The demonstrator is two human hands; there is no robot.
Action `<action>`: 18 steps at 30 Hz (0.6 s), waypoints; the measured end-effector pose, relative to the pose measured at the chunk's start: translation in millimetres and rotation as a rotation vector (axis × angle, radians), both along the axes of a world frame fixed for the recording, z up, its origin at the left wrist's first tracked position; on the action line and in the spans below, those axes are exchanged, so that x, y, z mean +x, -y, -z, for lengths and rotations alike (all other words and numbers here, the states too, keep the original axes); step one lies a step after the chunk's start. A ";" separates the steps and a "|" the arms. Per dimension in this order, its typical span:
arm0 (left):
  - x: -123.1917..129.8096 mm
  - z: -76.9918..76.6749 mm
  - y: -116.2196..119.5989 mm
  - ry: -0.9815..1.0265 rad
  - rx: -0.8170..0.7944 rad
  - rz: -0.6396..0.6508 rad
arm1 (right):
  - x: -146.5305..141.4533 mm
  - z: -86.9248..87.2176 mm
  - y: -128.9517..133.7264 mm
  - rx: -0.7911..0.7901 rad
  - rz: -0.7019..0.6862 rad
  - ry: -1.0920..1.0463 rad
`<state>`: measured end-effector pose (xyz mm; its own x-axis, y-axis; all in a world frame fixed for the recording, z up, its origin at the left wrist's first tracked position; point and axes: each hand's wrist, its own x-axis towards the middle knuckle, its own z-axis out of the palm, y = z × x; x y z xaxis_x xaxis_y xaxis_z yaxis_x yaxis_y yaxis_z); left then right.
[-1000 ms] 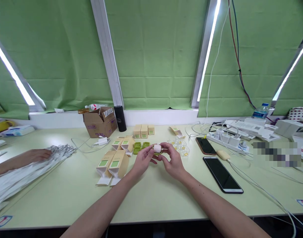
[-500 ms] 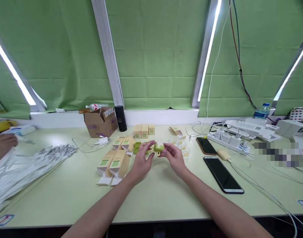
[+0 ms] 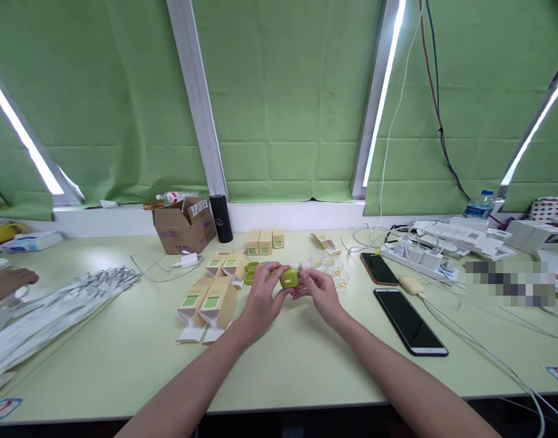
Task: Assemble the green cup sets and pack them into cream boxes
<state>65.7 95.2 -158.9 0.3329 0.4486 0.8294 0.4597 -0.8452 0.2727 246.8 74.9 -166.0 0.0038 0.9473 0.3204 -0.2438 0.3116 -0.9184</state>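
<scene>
My left hand (image 3: 262, 299) pinches a small rounded olive-green case (image 3: 289, 278) from its left side, above the table. My right hand (image 3: 321, 293) is closed at the case's right side, its thumb and fingers against it. The case's smooth green face with a small pale mark is turned toward me; fingers cover its edges. Just behind my left fingers lie more green cases (image 3: 250, 274), partly hidden. Clear plastic pieces with yellow centres (image 3: 337, 272) lie behind my right hand.
Small tan boxes with green labels (image 3: 219, 301) stand to the left. Phones (image 3: 411, 322), cables and a power strip (image 3: 418, 263) lie to the right. A cardboard box (image 3: 184, 226) and black bottle (image 3: 221, 219) stand behind. Another person's hand (image 3: 12, 285) is over white strips (image 3: 69, 316).
The green case has turned in my fingers; its smooth rounded face shows now, where an uneven side with yellowish parts showed before. The other person's hand at left has shifted down slightly.
</scene>
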 end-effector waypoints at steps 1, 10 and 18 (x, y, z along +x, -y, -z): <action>0.0 0.7 -1.2 0.043 -0.044 0.000 | 0.6 0.6 0.3 0.009 0.013 0.022; -1.7 -7.1 -13.4 0.489 -0.698 0.079 | 34.7 -18.1 -0.5 0.189 0.568 0.877; -2.8 -1.3 -21.2 0.728 -0.967 0.229 | 67.9 -51.5 -1.6 -0.309 0.555 1.676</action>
